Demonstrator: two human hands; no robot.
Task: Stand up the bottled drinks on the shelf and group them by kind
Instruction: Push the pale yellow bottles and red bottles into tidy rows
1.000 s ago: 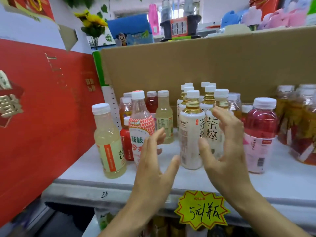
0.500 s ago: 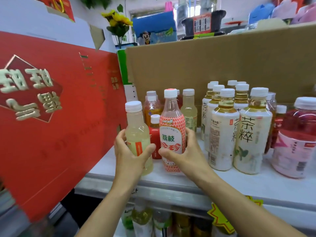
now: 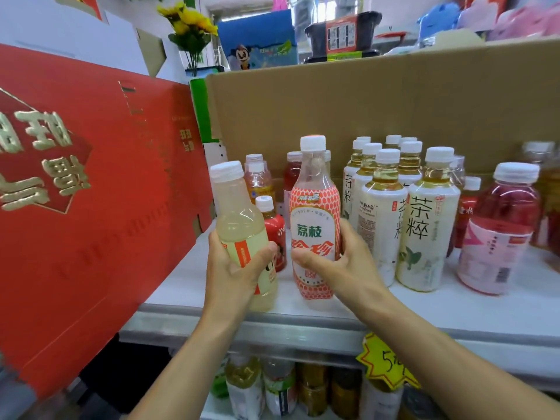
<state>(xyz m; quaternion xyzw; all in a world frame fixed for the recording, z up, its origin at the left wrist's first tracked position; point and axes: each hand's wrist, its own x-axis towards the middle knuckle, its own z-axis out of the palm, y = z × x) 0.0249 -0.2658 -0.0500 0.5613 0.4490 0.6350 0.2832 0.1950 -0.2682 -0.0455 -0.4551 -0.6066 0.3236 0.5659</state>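
Two bottles gripped near the shelf (image 3: 303, 324) front edge: left hand (image 3: 235, 275) fingers wrap the pale yellow bottle (image 3: 239, 225); right hand (image 3: 348, 265) fingers wrap the lychee bottle (image 3: 313, 207). White tea bottles (image 3: 430, 222) stand grouped to the right.

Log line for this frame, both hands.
left hand grips pale bottle, tilted | right hand grips lychee bottle, upright | tea bottles upright, grouped

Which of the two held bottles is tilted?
The pale cloudy plastic bottle in the left hand leans leftward; the pink-patterned bottle in the right hand is upright.
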